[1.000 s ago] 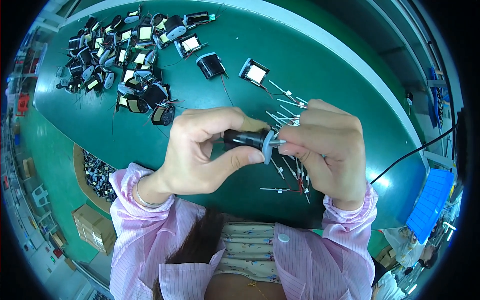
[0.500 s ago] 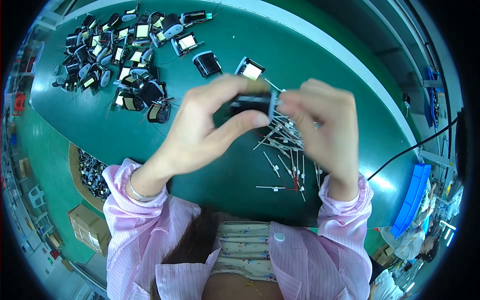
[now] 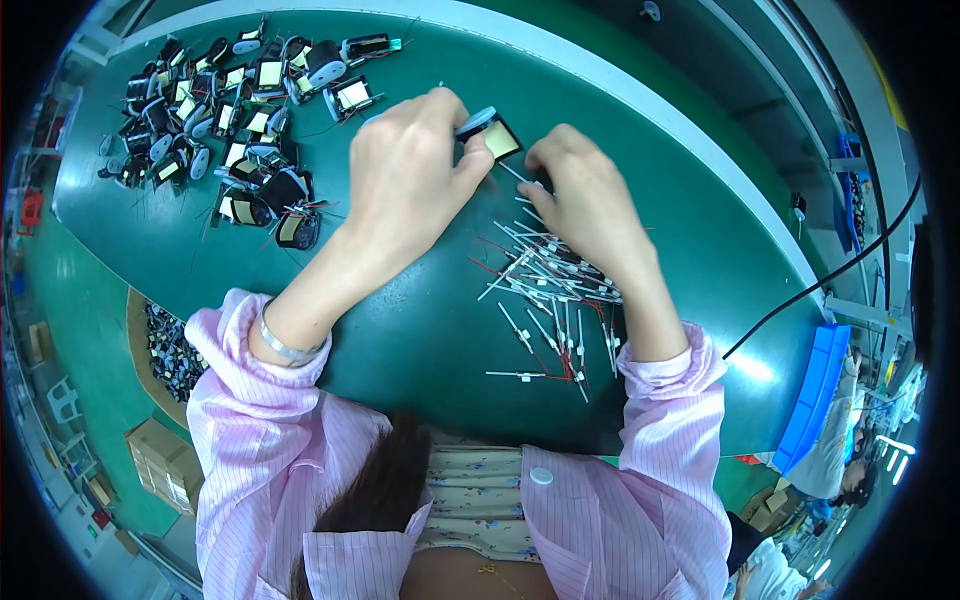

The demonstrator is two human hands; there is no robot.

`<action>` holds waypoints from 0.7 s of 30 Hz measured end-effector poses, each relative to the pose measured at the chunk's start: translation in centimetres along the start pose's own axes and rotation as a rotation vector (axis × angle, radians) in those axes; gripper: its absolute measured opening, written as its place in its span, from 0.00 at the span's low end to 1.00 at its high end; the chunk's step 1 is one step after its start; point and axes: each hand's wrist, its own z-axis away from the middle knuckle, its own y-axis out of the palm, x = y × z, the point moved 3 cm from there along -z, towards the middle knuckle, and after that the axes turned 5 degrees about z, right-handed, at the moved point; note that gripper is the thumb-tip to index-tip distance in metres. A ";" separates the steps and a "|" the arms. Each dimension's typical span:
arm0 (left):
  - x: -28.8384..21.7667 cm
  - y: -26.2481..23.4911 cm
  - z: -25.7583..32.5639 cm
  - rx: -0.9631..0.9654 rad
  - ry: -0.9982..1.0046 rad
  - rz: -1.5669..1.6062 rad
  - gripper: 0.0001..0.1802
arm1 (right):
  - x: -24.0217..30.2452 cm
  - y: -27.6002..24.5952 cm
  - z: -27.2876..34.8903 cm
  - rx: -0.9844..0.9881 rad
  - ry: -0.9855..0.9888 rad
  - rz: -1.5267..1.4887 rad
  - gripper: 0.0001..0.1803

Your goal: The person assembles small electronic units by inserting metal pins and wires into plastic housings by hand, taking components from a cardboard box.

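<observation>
My left hand is closed at the left edge of a black oval-bodied device with a grey end cap and a pale yellow pad. Its thumb presses against that side, and the other fingertips are hidden behind the hand. To the right, my right hand hovers over thin white rods, thumb and forefinger apart. One white rod runs between the device and those fingertips. Below lies a loose pile of white rods with small white tags and red wires, partly covered by my right hand.
Many similar black devices with trailing wires are heaped at the far left of the green table. A round bin of small dark parts and a cardboard box stand left below. At right are a blue tray and a black cable.
My hands have lowered and drawn apart from the black device they held up together. The left is now at the yellow-padded device, the right by the rods. The view has shifted slightly.
</observation>
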 end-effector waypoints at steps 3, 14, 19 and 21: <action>-0.7 -2.2 0.3 -0.101 0.168 0.339 0.09 | -0.2 0.7 -0.3 -0.003 -0.006 0.085 0.07; 1.0 -3.8 2.1 0.090 -0.144 0.952 0.10 | 2.0 -4.0 0.2 0.197 0.271 -1.755 0.02; -2.1 -3.3 3.0 0.283 0.006 0.769 0.07 | 3.4 -3.4 0.9 0.049 0.173 -1.724 0.02; -1.8 -2.9 3.5 0.257 -0.015 0.757 0.05 | 3.8 -3.9 1.2 -0.059 0.123 -1.575 0.02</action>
